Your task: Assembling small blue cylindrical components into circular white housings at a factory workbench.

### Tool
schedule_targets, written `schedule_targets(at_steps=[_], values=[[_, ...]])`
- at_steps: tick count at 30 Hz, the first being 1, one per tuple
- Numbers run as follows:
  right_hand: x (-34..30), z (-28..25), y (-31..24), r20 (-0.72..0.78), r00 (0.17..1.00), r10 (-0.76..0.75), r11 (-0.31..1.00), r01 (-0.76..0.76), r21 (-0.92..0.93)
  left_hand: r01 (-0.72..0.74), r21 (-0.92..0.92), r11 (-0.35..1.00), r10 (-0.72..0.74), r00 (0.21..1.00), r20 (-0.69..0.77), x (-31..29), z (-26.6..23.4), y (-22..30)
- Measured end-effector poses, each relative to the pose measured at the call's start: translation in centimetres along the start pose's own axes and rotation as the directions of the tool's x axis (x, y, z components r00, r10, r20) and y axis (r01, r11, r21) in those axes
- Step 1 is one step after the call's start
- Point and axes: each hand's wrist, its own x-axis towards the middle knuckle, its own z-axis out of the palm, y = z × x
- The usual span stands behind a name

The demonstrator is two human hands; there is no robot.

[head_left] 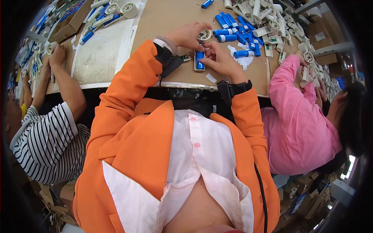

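Observation:
On the brown tabletop lies a white plastic housing [204, 35] with a round, spoked head and a narrow handle part. A blue cylindrical battery [199, 61] lies in the handle part. My left hand [189, 35] curls around the round head, its thumb down by the neck. From the other side, my right hand [223, 60] has bent fingers at the neck, and its thumb lies against the battery. Whatever is pinched between the right fingertips is too small to make out. A small circuit board [186, 58] lies left of the handle, close to my left wrist.
Blue batteries [237, 31] are heaped beyond my right hand, with white plastic parts [268, 17] behind. Paper scraps [211, 78] lie nearby. Co-workers in a striped shirt [50, 143] and a pink shirt [299, 116] sit on either side. A cardboard box [70, 25] stands far left.

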Motion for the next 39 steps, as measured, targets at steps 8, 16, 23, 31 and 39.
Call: schedule_targets(at_steps=[8,16,23,31,39], values=[[-0.7,-0.5,-0.3,0.004,1.000,0.027,0.990,-0.027,0.141,-0.042,-0.059,0.997,0.040,0.998,-0.041,-0.4,0.4,-1.1],[0.0,-2.0,0.8,0.018,0.990,0.140,0.902,-0.135,0.409,-0.036,-0.085,0.996,0.039,0.998,0.040,0.3,0.2,-1.5],[1.0,-3.0,1.6,0.102,0.979,0.179,0.954,-0.198,0.225,-0.043,-0.083,0.996,0.050,0.995,0.083,0.3,-0.1,-1.0],[1.4,-3.5,0.7,-0.038,0.993,0.116,0.993,-0.117,-0.021,0.020,-0.094,0.995,-0.009,0.993,0.114,0.3,0.2,-0.9],[1.0,-2.2,0.6,-0.100,0.989,0.111,0.939,-0.072,0.336,-0.031,-0.080,0.996,0.036,0.997,0.062,0.3,0.4,-1.2]])
